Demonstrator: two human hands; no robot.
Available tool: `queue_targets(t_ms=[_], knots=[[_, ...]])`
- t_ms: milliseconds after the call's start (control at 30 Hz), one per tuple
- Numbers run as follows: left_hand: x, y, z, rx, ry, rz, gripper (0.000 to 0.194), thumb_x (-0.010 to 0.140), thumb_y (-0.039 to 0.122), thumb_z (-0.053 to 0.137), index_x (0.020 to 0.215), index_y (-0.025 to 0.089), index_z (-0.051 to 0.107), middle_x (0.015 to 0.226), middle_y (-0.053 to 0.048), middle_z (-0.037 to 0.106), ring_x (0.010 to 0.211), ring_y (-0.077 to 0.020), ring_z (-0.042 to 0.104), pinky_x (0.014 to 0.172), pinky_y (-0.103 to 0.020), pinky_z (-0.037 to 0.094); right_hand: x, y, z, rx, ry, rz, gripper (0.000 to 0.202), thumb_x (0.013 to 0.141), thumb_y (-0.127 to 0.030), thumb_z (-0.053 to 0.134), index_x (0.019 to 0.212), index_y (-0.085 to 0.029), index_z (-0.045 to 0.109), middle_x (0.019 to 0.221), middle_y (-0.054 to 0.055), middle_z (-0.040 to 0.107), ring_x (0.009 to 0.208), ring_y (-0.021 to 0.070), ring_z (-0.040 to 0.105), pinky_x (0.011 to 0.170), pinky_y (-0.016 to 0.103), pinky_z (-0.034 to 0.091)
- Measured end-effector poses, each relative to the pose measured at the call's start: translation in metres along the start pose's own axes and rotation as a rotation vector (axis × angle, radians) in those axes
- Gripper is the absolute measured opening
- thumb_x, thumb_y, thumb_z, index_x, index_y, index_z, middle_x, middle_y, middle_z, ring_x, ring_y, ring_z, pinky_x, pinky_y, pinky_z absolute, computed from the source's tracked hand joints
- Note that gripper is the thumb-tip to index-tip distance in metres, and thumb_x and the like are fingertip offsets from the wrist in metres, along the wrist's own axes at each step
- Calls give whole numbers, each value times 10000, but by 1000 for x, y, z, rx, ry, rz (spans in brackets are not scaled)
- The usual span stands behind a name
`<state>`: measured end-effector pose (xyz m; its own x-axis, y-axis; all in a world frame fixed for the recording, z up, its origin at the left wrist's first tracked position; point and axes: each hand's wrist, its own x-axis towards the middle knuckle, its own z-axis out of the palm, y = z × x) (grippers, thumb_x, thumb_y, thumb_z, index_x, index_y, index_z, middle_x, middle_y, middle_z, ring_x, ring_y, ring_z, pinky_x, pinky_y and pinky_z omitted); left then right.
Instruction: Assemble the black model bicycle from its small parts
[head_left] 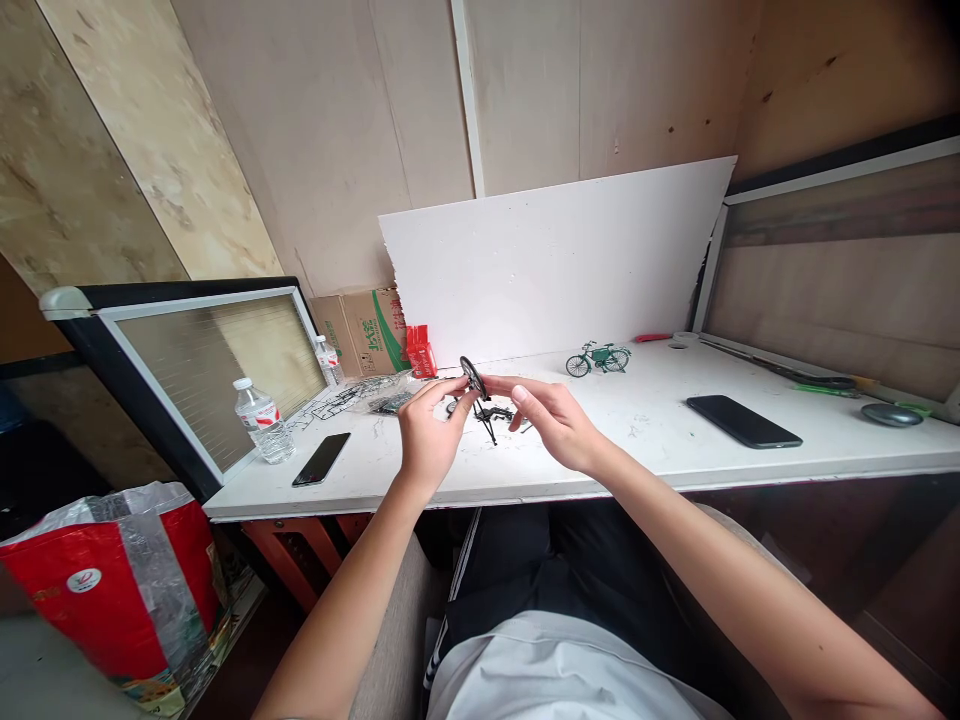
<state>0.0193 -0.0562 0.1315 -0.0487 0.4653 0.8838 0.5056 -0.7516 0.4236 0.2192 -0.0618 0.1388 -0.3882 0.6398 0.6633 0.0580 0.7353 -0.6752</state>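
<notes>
My left hand (435, 425) pinches a small black model-bicycle part between thumb and fingers, above the desk. It has a spoked wheel (473, 377) at the top and thin black rods (486, 428) slanting down below. From the other side, my right hand (553, 420) reaches in with its index finger stretched out to the wheel's edge. Its thumb is apart from the wheel, and its other fingers are loosely bent. Behind the hands, more dark model pieces (495, 412) lie on the desk, partly hidden. Farther back stands a green model bicycle (598, 358).
The white desk (630, 450) bears black part frames (341, 400), a phone (321, 460) on the left and another phone (742, 421) on the right. A water bottle (264, 422) stands near the left edge. A computer mouse (891, 414) and a cardboard box (364, 335) are farther out.
</notes>
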Motion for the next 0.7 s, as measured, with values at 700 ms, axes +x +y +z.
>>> queue_targets(t_ms=[700], knots=[[-1,-2,6,-312,-51,-337,438,852,462,826,1168,165,765,1149,-140,786,1021,-275,772,925,-406,640,-4,4,3,-140,-133,-82,629,1097,-598,344,1666,-329,333,1663,65,433,1423,324,548,946,417,612]])
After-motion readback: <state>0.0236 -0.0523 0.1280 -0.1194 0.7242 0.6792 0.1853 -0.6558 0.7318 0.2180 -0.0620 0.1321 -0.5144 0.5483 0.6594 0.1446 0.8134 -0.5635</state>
